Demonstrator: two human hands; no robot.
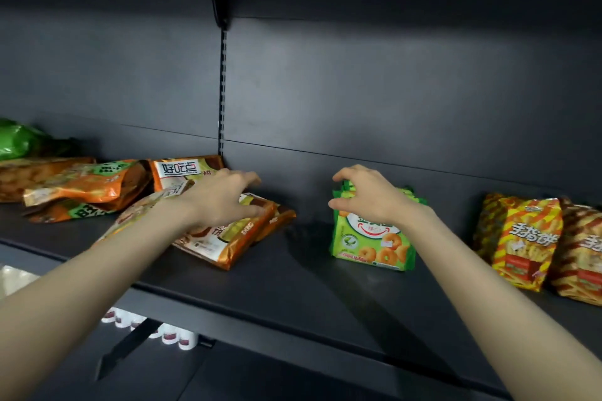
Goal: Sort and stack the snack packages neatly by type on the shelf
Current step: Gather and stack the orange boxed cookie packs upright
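Right grip (365, 197) pinched the top of the upright green packs (371, 244); left grip (224, 202), fingers spread wide, rested on the slanted orange pack (215, 247) directly beneath it, long axis toward the shelf (293, 277) front, other orange packs (84, 185) farther left.

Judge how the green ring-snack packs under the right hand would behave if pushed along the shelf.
The green packs stand upright on narrow bottom edges, so a high push would probably tip them. Glossy film on the smooth shelf suggests easy sliding. Puffy bags likely feel light and crushable.
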